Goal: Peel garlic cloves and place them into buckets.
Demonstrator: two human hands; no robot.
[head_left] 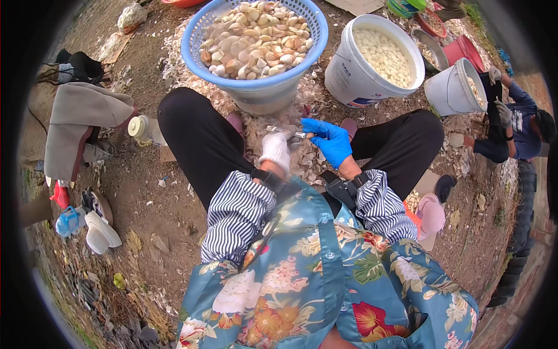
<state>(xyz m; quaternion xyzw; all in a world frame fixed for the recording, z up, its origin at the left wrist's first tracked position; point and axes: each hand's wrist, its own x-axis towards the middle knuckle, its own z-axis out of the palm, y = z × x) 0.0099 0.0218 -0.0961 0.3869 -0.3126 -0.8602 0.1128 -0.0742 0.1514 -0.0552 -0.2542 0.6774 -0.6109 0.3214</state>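
My left hand [275,148], in a white glove, is closed in front of my lap; whatever lies inside its curled fingers is hidden. My right hand [329,140], in a blue glove, pinches the right end of a small silvery knife-like tool [281,129], which lies across the left glove's fingers. A small brownish bit shows at the right fingertips; I cannot tell if it is a garlic clove or the tool's end. Beyond my hands stands a blue perforated basin [190,53] heaped with unpeeled garlic cloves [256,41]. A white bucket [354,81] beside it holds peeled cloves [383,55].
Garlic skins [302,166] litter the ground between my feet. At right, another bucket [444,96] stands near a co-worker [523,125]. A draped cloth [81,125] and a jar [139,128] are at left. A pink shoe [431,214] lies by my right knee.
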